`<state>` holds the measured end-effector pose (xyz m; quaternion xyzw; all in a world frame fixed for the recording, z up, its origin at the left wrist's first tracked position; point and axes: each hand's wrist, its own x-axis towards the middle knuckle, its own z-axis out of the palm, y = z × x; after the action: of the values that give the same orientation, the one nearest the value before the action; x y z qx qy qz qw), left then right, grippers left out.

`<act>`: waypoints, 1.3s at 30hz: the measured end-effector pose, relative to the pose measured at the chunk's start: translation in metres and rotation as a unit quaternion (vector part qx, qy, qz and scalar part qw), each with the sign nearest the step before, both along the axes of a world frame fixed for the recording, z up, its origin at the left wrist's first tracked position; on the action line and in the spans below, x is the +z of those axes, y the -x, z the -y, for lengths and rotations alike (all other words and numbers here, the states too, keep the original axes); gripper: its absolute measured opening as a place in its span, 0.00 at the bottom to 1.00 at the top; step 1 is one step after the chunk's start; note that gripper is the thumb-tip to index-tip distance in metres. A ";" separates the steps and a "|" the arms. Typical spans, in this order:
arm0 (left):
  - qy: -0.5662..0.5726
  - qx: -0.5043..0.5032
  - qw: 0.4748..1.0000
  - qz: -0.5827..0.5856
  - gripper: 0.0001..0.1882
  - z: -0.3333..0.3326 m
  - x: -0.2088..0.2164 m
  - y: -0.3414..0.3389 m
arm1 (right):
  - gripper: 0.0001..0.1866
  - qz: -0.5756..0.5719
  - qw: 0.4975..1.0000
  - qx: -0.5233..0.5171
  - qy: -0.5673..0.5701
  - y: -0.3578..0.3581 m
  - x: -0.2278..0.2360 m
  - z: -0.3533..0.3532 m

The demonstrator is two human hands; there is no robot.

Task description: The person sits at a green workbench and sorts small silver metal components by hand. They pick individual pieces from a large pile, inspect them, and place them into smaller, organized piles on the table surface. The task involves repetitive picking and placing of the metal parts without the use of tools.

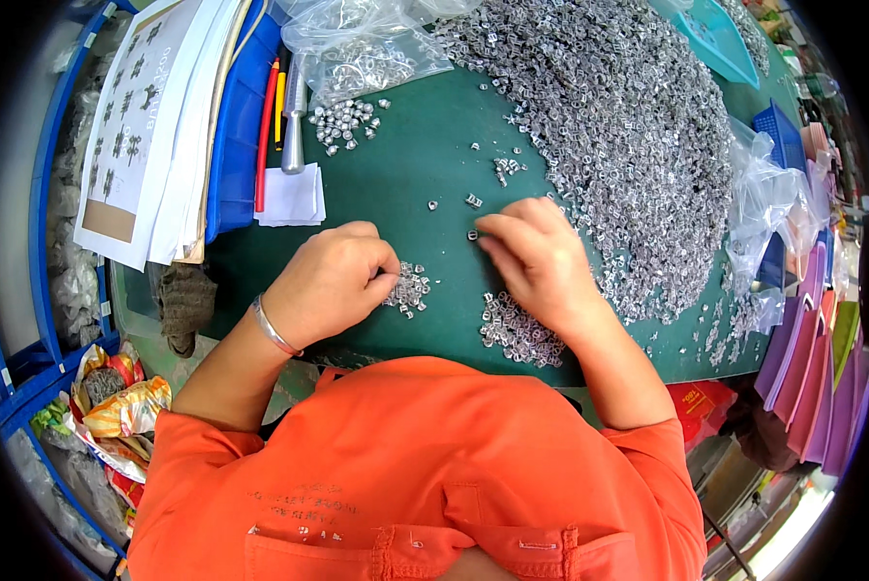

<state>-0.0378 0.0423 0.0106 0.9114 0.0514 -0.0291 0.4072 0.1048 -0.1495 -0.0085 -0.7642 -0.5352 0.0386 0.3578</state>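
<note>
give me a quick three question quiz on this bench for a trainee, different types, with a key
1. Multiple choice: which wrist wears the silver-coloured bracelet?
a) left
b) right
c) both

2. True or false: the largest heap of small parts lies farther right than the left hand.

3. Fill in: the tabletop is ____ in colour.

Key: 1. a; 2. true; 3. green

An orange short-sleeved shirt (396, 436) and silver bangle (273, 332) are worn.
</note>
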 end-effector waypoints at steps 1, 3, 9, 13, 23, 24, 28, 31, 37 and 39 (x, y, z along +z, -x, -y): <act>0.011 -0.004 1.000 -0.005 0.01 0.001 0.000 0.000 | 0.08 0.010 0.999 0.022 0.023 0.001 0.002 -0.005; 0.028 0.004 1.000 -0.004 0.01 0.001 0.002 -0.002 | 0.09 -0.005 0.999 0.029 0.019 0.001 -0.004 -0.004; 0.040 0.045 0.997 0.048 0.03 0.010 0.004 -0.027 | 0.09 -0.073 0.997 -0.012 -0.032 0.000 -0.003 0.009; -0.010 0.043 0.988 0.150 0.05 0.027 -0.014 -0.057 | 0.09 0.011 1.000 -0.004 0.019 0.000 -0.003 0.011; 0.276 0.112 0.954 0.011 0.09 0.024 -0.015 -0.066 | 0.09 -0.016 0.997 0.003 0.071 -0.006 0.005 0.010; 0.415 0.156 0.895 -0.056 0.10 0.022 -0.011 -0.065 | 0.09 -0.030 0.998 -0.003 0.056 -0.007 0.003 0.010; 0.774 0.205 0.589 -0.105 0.25 0.011 -0.011 -0.058 | 0.08 -0.359 0.926 -0.113 0.025 -0.009 0.009 0.009; 0.810 0.186 0.545 -0.113 0.27 0.007 -0.011 -0.054 | 0.07 -0.566 0.817 -0.090 -0.065 -0.021 0.010 0.009; 0.838 0.165 0.505 -0.121 0.25 0.010 -0.014 -0.051 | 0.06 -0.491 0.858 -0.098 -0.115 -0.007 0.017 0.001; 0.825 0.152 0.531 -0.123 0.22 0.011 -0.016 -0.050 | 0.05 -0.328 0.937 -0.077 -0.095 -0.002 0.013 -0.003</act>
<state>0.0126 0.0310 -0.0053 0.1365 0.1916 -0.1083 0.9659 0.1073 -0.1461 0.0048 -0.7109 -0.3287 0.2082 0.5859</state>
